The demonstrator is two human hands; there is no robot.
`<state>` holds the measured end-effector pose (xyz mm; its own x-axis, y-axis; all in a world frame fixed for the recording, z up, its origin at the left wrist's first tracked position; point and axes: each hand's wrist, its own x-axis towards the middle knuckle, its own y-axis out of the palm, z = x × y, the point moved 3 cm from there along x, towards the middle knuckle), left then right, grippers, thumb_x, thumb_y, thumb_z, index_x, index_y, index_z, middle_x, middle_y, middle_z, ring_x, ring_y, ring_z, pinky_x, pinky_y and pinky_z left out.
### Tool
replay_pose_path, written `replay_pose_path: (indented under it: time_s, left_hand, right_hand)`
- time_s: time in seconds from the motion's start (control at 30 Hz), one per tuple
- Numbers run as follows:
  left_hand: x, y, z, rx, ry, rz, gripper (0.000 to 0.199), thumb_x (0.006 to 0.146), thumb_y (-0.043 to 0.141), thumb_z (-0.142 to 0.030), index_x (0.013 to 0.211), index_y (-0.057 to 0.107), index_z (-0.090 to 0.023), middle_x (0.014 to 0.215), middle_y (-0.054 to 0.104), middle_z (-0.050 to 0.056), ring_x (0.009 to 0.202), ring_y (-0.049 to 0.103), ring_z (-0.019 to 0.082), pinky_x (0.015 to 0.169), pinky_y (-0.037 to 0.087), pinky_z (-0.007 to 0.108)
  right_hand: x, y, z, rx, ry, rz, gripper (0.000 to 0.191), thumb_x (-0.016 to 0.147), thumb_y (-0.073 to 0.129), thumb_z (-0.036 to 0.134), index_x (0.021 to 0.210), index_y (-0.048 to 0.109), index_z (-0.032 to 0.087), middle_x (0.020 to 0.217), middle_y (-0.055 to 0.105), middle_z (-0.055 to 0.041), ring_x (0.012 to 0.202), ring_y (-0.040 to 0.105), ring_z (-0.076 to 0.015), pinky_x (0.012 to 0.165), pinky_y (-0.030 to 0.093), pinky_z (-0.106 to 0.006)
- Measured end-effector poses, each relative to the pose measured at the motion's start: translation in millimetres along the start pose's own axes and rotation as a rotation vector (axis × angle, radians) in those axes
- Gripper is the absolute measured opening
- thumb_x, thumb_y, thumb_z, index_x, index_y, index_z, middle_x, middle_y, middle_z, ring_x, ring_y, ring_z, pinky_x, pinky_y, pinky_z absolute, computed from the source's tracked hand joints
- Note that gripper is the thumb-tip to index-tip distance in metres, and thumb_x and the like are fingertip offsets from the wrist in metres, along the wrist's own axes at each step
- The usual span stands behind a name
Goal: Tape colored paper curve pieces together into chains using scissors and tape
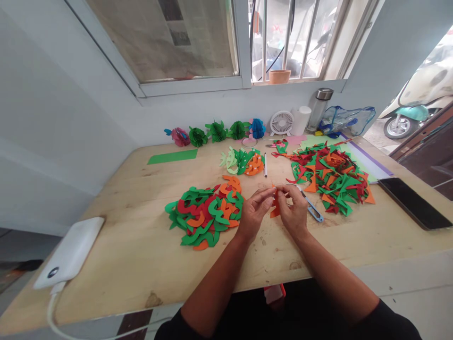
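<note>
Close together over the middle of the table, my left hand (257,205) and my right hand (293,208) are both closed on a small piece of orange paper (274,212). Their fingertips meet at its upper end, and its lower part shows between them. Just right of my right hand lies a slim light-blue tool (314,211) with a hole at its end; the hand partly covers it. To the left is a heap of curved green, red and orange paper cut-outs (198,215). Beyond my hands lie dotted green and orange paper pieces (247,162) and a white pen (265,165).
A pile of paper scraps (332,174) spreads on the right, with a phone (414,203) beside it. Folded paper figures (216,131), a small fan (282,123) and a glass bottle (319,111) line the wall. A white power bank (71,252) with a cable lies left.
</note>
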<state>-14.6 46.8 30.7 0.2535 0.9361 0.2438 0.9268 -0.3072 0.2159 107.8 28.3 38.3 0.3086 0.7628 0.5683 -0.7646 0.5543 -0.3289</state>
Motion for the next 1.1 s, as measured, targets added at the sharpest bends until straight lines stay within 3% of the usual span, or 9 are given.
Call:
replay_pose_path:
  time_s: [0.47,0.67,0.93,1.1]
  left_hand:
    - [-0.3,1.9,-2.2,-0.039,-0.019,0.026,0.026,0.080,0.062,-0.034,0.102,0.071,-0.022,0.118,0.061,0.008,0.109,0.057,0.021,0.091,0.050,0.032]
    - [-0.6,0.3,3.7,-0.094,-0.066,0.051,0.031,0.081,0.060,-0.034,0.108,0.068,-0.022,0.122,0.058,0.010,0.102,0.059,0.021,0.077,0.055,0.030]
    - [0.0,-2.4,13.0,-0.197,-0.116,0.058,0.031,0.080,0.061,-0.034,0.107,0.068,-0.021,0.121,0.058,0.010,0.105,0.058,0.024,0.084,0.053,0.036]
    - [-0.2,-1.0,11.9,-0.196,-0.105,0.096,0.032,0.081,0.060,-0.035,0.108,0.068,-0.020,0.123,0.057,0.011,0.105,0.058,0.025,0.085,0.052,0.037]
  right_hand:
    - [-0.3,-0.7,-0.8,-0.019,0.007,-0.014,0.018,0.084,0.048,0.023,0.090,0.064,0.021,0.085,0.066,-0.0053,0.079,0.058,-0.0191,0.071,0.046,-0.034]
    - [1.6,-3.4,-2.2,0.020,0.067,-0.058,0.022,0.084,0.048,0.026,0.099,0.064,0.021,0.086,0.067,-0.0057,0.077,0.059,-0.0182,0.067,0.046,-0.032]
    - [1.8,-3.2,3.2,0.019,-0.027,-0.005,0.019,0.084,0.048,0.023,0.091,0.066,0.023,0.086,0.067,-0.0056,0.082,0.059,-0.0202,0.072,0.047,-0.035]
    - [2.6,-3.2,0.3,0.042,0.033,-0.002,0.020,0.084,0.049,0.026,0.093,0.066,0.022,0.086,0.067,-0.0058,0.078,0.059,-0.0189,0.068,0.046,-0.033]
